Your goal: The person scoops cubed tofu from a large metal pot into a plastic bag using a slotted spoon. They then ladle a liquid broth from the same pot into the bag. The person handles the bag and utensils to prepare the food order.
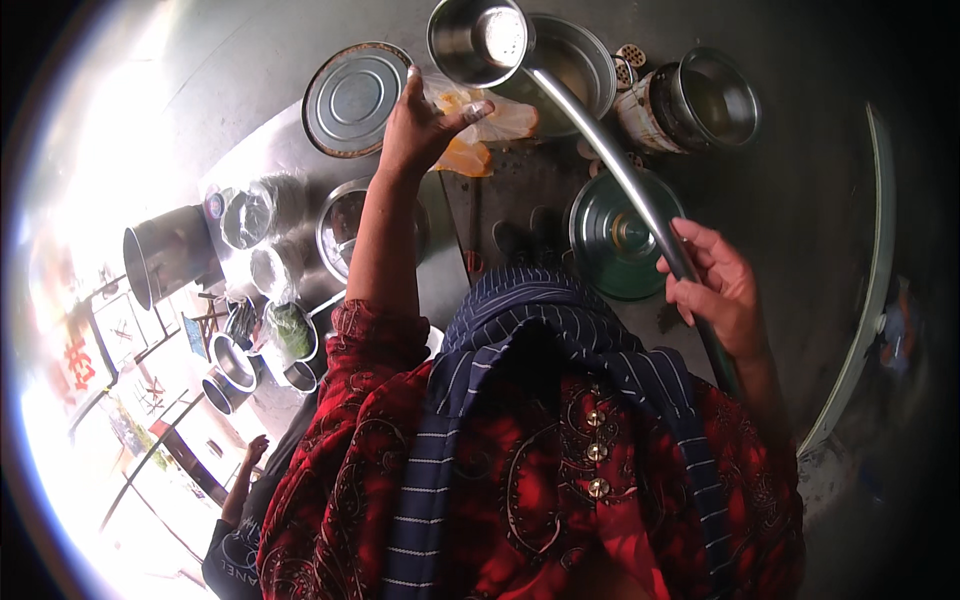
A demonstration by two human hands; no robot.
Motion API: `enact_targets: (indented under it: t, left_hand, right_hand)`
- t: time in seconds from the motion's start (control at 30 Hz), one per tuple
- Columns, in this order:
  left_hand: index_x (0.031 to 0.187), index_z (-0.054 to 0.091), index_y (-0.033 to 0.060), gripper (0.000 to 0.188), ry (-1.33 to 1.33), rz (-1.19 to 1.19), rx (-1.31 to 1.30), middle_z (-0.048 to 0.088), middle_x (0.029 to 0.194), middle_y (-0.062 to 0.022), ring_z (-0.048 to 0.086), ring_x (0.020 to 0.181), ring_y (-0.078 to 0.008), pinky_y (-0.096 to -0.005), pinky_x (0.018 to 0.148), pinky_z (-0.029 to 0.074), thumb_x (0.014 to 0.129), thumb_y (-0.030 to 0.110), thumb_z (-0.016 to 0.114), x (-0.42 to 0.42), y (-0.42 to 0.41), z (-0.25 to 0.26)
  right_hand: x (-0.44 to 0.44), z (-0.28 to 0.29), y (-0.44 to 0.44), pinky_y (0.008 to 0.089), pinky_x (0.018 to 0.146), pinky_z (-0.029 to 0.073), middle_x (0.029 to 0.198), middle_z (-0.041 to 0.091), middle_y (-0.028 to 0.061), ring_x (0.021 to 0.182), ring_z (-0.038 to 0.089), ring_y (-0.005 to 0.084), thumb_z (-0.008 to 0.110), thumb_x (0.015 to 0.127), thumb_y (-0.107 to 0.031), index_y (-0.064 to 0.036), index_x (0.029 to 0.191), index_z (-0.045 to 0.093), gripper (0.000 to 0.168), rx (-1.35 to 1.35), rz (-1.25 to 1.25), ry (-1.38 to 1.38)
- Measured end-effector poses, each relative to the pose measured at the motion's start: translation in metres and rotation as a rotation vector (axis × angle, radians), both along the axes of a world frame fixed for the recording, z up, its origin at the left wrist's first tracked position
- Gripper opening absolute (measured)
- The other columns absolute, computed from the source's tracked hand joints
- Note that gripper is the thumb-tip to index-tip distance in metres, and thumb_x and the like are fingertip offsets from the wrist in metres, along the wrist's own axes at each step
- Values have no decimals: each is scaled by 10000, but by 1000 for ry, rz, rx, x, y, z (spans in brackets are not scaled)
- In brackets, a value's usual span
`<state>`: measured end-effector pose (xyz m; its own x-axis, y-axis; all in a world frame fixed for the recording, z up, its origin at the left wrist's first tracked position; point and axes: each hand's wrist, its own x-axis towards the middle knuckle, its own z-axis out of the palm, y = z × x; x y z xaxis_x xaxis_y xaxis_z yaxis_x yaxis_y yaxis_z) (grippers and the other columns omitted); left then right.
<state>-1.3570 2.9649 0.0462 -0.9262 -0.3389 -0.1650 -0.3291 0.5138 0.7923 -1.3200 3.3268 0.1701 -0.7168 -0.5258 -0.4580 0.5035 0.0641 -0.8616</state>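
Observation:
My right hand (716,289) is closed around the dark grip of a long-handled metal ladle. The ladle's deep steel cup (465,45) is at the top of the view, partly over a wide metal basin (598,64). My left hand (427,120) holds nothing, its thumb and fingers spread, beside a round metal lid (352,97) with a rusty rim. Just beyond that hand lie plastic bags (510,120) with orange parts. Beneath the ladle's handle is a green round lid or basin (600,232).
A metal bowl (716,97) rests on a worn bucket (646,112), with perforated round briquettes (632,55) nearby. On the left a steel table (262,142) bears a tall metal pot (169,251) and plastic-wrapped containers (274,270). Another person's arm (244,476) shows at the lower left.

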Motion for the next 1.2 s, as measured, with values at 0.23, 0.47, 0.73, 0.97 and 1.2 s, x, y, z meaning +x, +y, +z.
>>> enact_targets:
  t: [0.23, 0.47, 0.73, 0.97, 1.2]
  left_hand:
    - [1360, 159, -173, 1100, 107, 49, 188, 647, 947, -244, 655, 887, -234, -284, 776, 506, 660, 355, 823, 23, -5, 56]
    - [1444, 85, -25, 1194, 45, 156, 156, 615, 816, -112, 595, 817, -144, -262, 726, 459, 610, 340, 858, 101, -29, 65]
    - [1442, 113, 8, 1203, 191, 304, -27, 583, 837, -254, 575, 831, -440, -440, 729, 447, 560, 421, 819, 204, -12, 64]
    - [1446, 97, 5, 1222, 40, 468, -29, 608, 847, -243, 603, 844, -392, -435, 710, 429, 570, 496, 794, 287, 13, 82]
    - [1468, 71, 55, 1190, 232, 653, 74, 524, 688, -97, 540, 659, -207, -315, 624, 422, 622, 444, 813, 339, 41, 84]
  right_hand:
    - [-83, -133, -39, 199, 537, 450, 937, 597, 105, 735, 561, 96, 573, 842, -52, 24, 1230, 471, 408, -221, -177, -196]
    - [-153, -329, -95, 211, 536, 485, 889, 613, 95, 757, 607, 154, 559, 875, -73, -19, 973, 544, 114, -193, -219, -402]
    - [-163, -396, -144, 286, 721, 518, 972, 604, 89, 850, 627, 194, 610, 879, -261, -31, 1065, 518, 310, 78, -50, -394]
    - [-104, -409, -159, 346, 640, 574, 945, 506, 81, 785, 616, 239, 634, 854, -311, -106, 1050, 450, 338, 121, -125, -523]
    - [-127, -379, -144, 389, 809, 491, 1212, 522, 184, 1009, 564, 260, 587, 877, -359, -30, 1215, 485, 482, 612, -189, 264]
